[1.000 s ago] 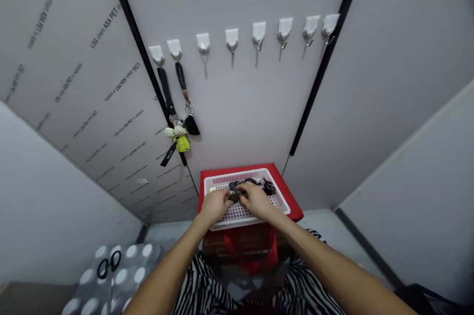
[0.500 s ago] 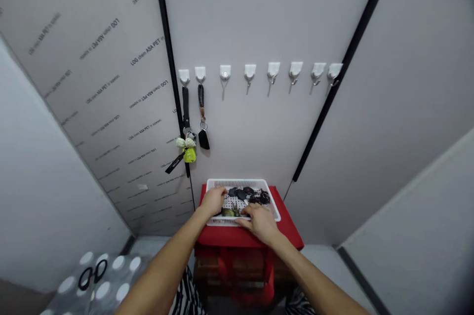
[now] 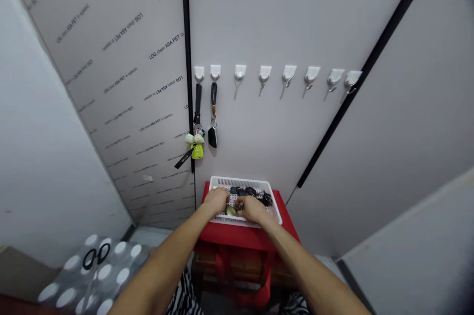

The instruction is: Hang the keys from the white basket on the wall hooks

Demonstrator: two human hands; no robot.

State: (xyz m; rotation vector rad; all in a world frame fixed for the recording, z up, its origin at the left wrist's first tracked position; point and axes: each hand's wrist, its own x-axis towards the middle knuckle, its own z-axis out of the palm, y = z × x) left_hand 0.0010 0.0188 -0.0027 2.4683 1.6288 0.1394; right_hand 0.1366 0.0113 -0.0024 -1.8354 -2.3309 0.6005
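A white plastic basket (image 3: 240, 179) with a perforated floor holds several dark key fobs (image 3: 242, 191) and a greenish-gold round item (image 3: 230, 211). My left hand (image 3: 217, 200) is inside its left part, fingers bent and pressed together; whatever they grip is hidden. Toward the middle, my right hand (image 3: 252, 208) has its thumb and fingers curled in a pinch beside the greenish-gold item. A small dark piece shows at those fingertips, too small to name. More black keys (image 3: 265, 199) lie at the basket's right end.
White adhesive hooks (image 3: 265, 73) run across the wall panel. On the two leftmost hang a strap keychain with a yellow-green charm (image 3: 197, 151) and a black key fob (image 3: 213, 137). The basket rests on a red bag (image 3: 244, 237). Scissors (image 3: 97, 255) lie on wrapped bottles (image 3: 122, 275) at lower left.
My right hand has shifted toward the basket's middle, and its fingers have curled into a pinch. My left hand has moved slightly toward it. The view has swung a little left.
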